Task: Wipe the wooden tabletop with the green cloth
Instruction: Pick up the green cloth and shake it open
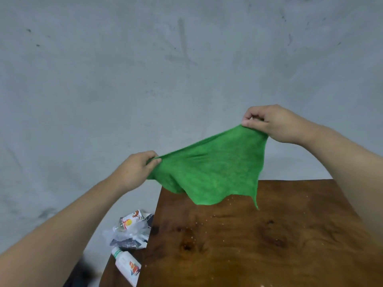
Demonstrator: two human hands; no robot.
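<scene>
both hands pinch the cloth [209, 168] by its top corners, left hand [135, 169] low, right hand [273, 123] high, stretching it open in the air above the crumb-speckled table [269, 245], likely to spread it flat before wiping.

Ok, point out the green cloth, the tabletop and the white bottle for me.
green cloth [209, 168]: head view, middle of the hanging fabric.
tabletop [259, 245]: head view, bare wood near the centre.
white bottle [126, 264]: head view, its body, beside the table's left edge.
</scene>
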